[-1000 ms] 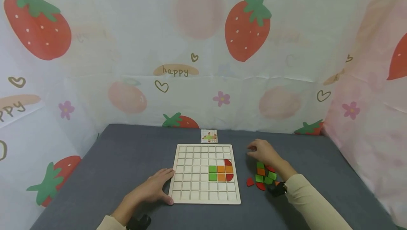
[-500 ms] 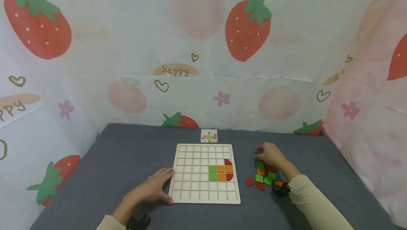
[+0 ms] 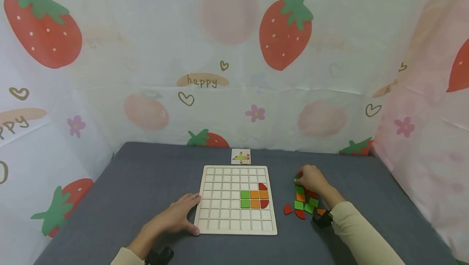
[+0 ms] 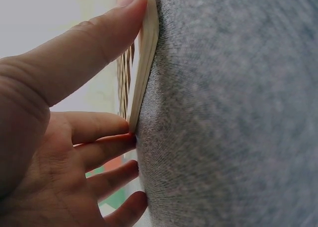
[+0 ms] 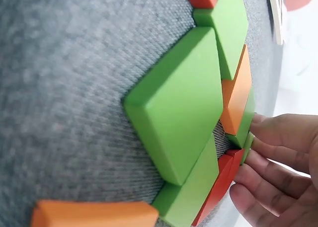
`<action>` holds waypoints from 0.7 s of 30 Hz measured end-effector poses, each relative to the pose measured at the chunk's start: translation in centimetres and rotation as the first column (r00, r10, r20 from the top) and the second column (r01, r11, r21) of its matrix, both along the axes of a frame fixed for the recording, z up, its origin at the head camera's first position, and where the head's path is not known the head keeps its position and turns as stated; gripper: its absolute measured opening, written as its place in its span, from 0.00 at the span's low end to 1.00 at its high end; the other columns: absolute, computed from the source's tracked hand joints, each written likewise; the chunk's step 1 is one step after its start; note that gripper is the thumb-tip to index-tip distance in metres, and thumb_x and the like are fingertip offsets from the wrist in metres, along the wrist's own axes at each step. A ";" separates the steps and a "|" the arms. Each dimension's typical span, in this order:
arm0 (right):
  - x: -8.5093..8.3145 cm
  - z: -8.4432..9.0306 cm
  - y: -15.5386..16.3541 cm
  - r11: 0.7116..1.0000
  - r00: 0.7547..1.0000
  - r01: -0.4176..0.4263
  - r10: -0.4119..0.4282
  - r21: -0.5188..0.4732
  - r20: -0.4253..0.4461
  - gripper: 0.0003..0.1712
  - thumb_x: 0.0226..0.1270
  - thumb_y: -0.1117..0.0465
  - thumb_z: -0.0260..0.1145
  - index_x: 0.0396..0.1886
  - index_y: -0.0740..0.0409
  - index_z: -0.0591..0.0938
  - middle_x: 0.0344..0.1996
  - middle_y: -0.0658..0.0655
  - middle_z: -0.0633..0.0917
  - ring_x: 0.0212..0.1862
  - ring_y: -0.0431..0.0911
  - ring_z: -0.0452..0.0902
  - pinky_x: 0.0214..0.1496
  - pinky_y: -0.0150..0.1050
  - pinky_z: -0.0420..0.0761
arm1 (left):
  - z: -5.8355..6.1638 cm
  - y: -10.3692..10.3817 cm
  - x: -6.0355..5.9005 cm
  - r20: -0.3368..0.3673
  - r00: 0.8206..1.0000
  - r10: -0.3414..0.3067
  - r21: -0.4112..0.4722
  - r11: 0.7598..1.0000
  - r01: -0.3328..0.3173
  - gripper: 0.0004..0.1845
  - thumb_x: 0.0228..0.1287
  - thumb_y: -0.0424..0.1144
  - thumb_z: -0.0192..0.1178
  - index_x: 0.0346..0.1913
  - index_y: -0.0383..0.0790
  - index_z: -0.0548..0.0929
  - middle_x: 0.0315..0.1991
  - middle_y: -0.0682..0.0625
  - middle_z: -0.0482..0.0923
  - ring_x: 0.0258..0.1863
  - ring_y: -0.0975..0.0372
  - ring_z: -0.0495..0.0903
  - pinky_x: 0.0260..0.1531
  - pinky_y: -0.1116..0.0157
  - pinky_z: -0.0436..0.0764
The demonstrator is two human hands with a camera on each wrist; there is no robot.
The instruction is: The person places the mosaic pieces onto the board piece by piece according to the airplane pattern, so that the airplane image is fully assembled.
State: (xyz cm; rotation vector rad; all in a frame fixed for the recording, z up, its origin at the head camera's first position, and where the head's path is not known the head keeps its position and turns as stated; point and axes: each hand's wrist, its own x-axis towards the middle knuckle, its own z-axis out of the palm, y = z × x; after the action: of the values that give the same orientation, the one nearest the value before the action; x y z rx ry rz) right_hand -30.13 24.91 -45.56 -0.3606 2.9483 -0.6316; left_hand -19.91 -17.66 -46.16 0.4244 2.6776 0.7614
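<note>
A pale wooden grid board (image 3: 220,212) lies flat on the table. My left hand (image 3: 179,215) rests against its left side, fingers spread, with the thumb at the near corner; the left wrist view has the thumb (image 4: 99,38) on the board's edge (image 4: 144,63). Red, orange and green pieces fill several cells at the board's right. Beyond the loose pieces, my right hand (image 3: 312,178) pinches a green square tile (image 3: 296,180) between thumb and fingers. In the right wrist view this tile (image 5: 247,146) is mostly hidden behind other pieces and fingertips.
Loose green squares (image 3: 309,208), an orange square (image 3: 300,197) and red rounded pieces (image 3: 299,214) lie right of the board. A small pattern card (image 3: 240,156) sits behind it. A strawberry-print curtain (image 3: 220,114) borders the table's back and sides.
My right hand has moved right and slightly nearer, down to the far end of the loose pieces, and a green tile now shows at its fingertips. The left hand stays put.
</note>
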 end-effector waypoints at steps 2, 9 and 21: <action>0.0 -0.1 -0.1 1.000 1.000 0.003 -0.003 0.004 -0.001 0.11 0.60 0.65 0.69 0.40 0.68 0.87 0.38 0.64 0.87 0.36 0.51 0.83 0.36 0.45 0.82 | 0.0 0.0 0.0 0.003 1.000 -0.003 0.000 1.000 0.003 0.54 0.37 0.45 0.79 0.70 0.29 0.65 0.72 0.36 0.61 0.74 0.40 0.54 0.64 0.33 0.56; 0.0 0.3 -0.6 0.999 1.000 0.005 -0.004 0.032 -0.018 0.12 0.59 0.67 0.69 0.41 0.70 0.87 0.40 0.66 0.87 0.40 0.56 0.83 0.40 0.49 0.83 | 0.2 0.0 0.0 0.008 1.000 -0.008 -0.006 1.000 0.008 0.54 0.38 0.45 0.79 0.71 0.29 0.65 0.73 0.36 0.60 0.74 0.38 0.53 0.65 0.34 0.57; -0.2 0.1 -0.6 0.999 1.000 0.021 -0.021 0.039 -0.002 0.13 0.59 0.67 0.69 0.42 0.69 0.86 0.41 0.66 0.87 0.40 0.56 0.83 0.40 0.48 0.83 | 0.2 0.0 -0.1 0.013 1.000 -0.010 0.001 1.000 0.010 0.54 0.38 0.44 0.79 0.70 0.29 0.64 0.73 0.35 0.61 0.74 0.38 0.53 0.64 0.32 0.56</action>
State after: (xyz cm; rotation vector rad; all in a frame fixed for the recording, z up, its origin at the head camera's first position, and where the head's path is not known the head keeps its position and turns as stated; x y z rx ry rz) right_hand -30.34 24.31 -45.50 -0.3274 2.9646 -0.5757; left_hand -19.96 -17.68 -45.97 0.4313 2.6609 0.7605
